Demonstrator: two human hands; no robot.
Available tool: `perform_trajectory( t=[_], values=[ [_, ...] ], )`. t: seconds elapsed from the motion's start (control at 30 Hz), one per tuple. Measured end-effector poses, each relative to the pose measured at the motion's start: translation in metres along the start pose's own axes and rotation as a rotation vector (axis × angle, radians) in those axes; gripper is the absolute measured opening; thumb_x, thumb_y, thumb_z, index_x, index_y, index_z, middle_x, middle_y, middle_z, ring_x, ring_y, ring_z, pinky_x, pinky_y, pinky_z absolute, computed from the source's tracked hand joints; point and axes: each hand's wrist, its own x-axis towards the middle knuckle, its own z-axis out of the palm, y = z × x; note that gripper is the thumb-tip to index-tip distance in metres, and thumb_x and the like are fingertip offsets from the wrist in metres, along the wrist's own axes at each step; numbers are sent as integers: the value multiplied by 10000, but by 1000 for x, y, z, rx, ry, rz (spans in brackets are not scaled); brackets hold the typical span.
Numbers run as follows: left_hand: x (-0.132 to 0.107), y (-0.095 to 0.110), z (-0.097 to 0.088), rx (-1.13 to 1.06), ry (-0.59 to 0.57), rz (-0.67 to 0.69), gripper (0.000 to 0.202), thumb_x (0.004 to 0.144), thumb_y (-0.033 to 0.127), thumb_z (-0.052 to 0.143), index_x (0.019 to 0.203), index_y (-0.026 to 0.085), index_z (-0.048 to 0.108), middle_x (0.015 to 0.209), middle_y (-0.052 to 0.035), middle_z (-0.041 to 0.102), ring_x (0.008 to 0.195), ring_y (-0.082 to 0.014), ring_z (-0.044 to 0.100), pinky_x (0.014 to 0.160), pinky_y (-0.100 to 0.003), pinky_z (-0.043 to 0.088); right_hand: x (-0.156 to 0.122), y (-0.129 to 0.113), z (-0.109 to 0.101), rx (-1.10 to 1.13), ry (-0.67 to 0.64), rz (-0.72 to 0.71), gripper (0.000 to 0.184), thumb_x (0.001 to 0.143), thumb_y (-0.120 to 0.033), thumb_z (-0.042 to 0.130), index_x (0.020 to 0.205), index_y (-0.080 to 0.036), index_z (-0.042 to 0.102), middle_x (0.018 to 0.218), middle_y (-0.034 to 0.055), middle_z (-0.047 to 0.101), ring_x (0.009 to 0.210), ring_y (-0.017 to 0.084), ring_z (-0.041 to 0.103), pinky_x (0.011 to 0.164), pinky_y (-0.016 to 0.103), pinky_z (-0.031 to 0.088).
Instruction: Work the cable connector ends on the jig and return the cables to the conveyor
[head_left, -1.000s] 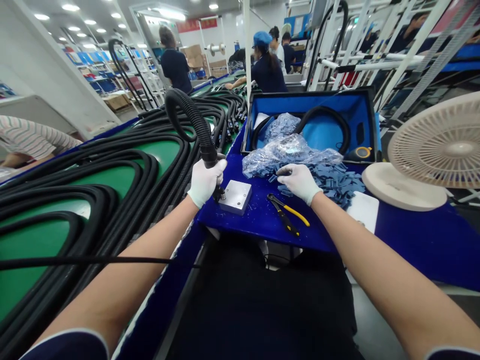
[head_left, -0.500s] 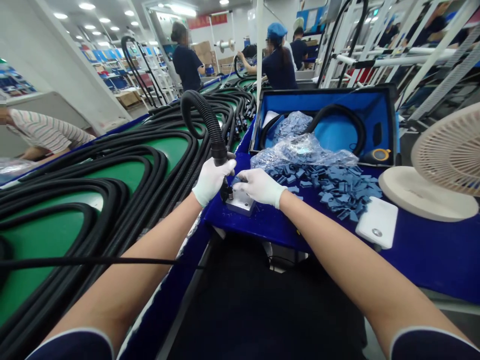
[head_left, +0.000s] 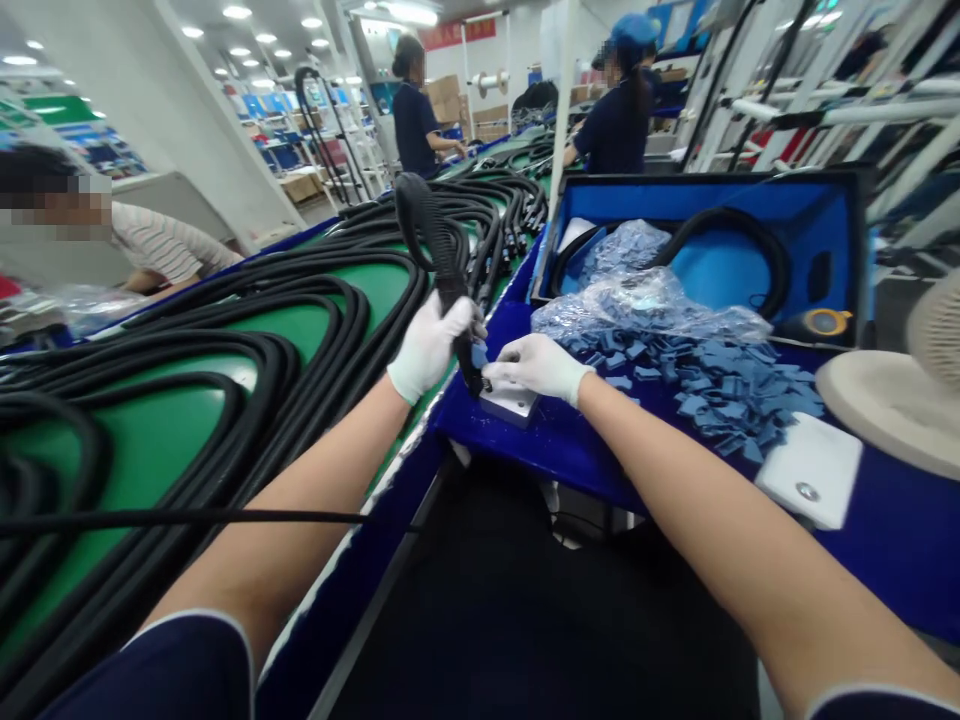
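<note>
My gloved left hand (head_left: 429, 350) is closed around the lower part of a black corrugated hose (head_left: 441, 245), which stands up from the grip and loops over at the top. A dark end of the hose reaches down beside a small metal block (head_left: 511, 404) at the table's edge. A bit of blue-grey plastic (head_left: 478, 354) shows next to that end. My gloved right hand (head_left: 546, 368) lies over the block with its fingers curled together; whatever they pinch is hidden. To the right of it spreads a pile of blue-grey plastic pieces (head_left: 739, 385).
Long black hoses (head_left: 247, 350) cover the green belt (head_left: 131, 440) at left. A blue bin (head_left: 727, 215) stands behind the pile, with plastic bags at its front. A white device (head_left: 814, 470) and a fan base (head_left: 877, 405) are at right. Co-workers (head_left: 416, 110) stand beyond.
The view has swung left, so things appear farther right. The hose leans slightly differently in my left hand, and its lower end stays by the block. My right hand remains at the block.
</note>
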Motion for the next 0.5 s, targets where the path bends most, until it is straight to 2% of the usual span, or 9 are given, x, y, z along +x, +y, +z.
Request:
perform_trajectory(
  t=[0.03, 0.1, 0.17, 0.23, 0.27, 0.3, 0.37, 0.4, 0.5],
  values=[
    [-7, 6, -21, -12, 64, -8, 374, 915, 524, 622, 1043, 176, 568, 845, -49, 665, 648, -134, 618, 586, -265, 522, -2, 2, -1, -10, -3, -22, 469, 800, -608, 676, 838, -155, 790, 718, 29, 709, 643, 153, 600, 611, 266, 438],
    [-31, 18, -73, 20, 189, -62, 389, 895, 505, 638, 1116, 197, 551, 939, -54, 679, 646, -125, 618, 550, -242, 509, -4, 7, -1, -15, 1, -62, 402, 832, -542, 664, 910, -173, 800, 813, 38, 751, 716, 164, 650, 672, 267, 472],
    [-65, 32, -131, 157, 233, -223, 438, 835, 452, 699, 1163, 198, 557, 1024, -63, 693, 619, -120, 608, 526, -237, 500, -2, 12, 0, -28, 2, -77, 332, 847, -474, 655, 949, -192, 797, 878, 32, 770, 770, 170, 675, 714, 268, 488],
    [-103, 44, -182, 374, 189, -461, 473, 820, 479, 685, 1164, 163, 605, 1084, -100, 711, 680, -174, 648, 562, -284, 531, 0, 16, 3, -76, -1, -68, 283, 846, -433, 653, 949, -210, 793, 893, 24, 775, 786, 175, 685, 731, 275, 494],
    [-120, 47, -201, 539, 154, -530, 495, 820, 498, 672, 1169, 149, 637, 1111, -112, 719, 767, -217, 678, 637, -319, 563, 2, 17, 5, -110, 1, -61, 264, 843, -419, 653, 943, -219, 792, 888, 20, 775, 786, 177, 686, 736, 281, 495],
    [-136, 47, -216, 707, 106, -558, 530, 806, 491, 683, 1215, 155, 650, 1190, -107, 713, 924, -261, 696, 778, -352, 581, 3, 16, 7, -148, 7, -56, 246, 840, -406, 653, 934, -227, 792, 881, 17, 775, 786, 180, 687, 742, 288, 495],
    [-161, 41, -232, 988, 36, -582, 614, 827, 489, 637, 1356, 179, 610, 1345, -80, 668, 1186, -298, 638, 1019, -373, 510, 6, 15, 11, -218, 23, -50, 216, 836, -382, 650, 918, -243, 793, 869, 11, 775, 795, 187, 686, 758, 303, 494],
    [-170, 35, -233, 1114, 15, -591, 649, 846, 481, 601, 1422, 184, 566, 1402, -70, 637, 1261, -294, 602, 1084, -361, 464, 7, 14, 13, -246, 29, -50, 207, 836, -373, 646, 911, -249, 793, 868, 9, 774, 802, 190, 686, 765, 310, 492],
    [-184, 14, -222, 1376, 5, -639, 692, 885, 430, 509, 1508, 129, 480, 1416, -124, 625, 1258, -299, 615, 1088, -363, 457, 6, 11, 15, -277, 36, -42, 203, 841, -364, 632, 904, -254, 791, 867, 8, 773, 811, 197, 687, 761, 321, 489]
  ],
)
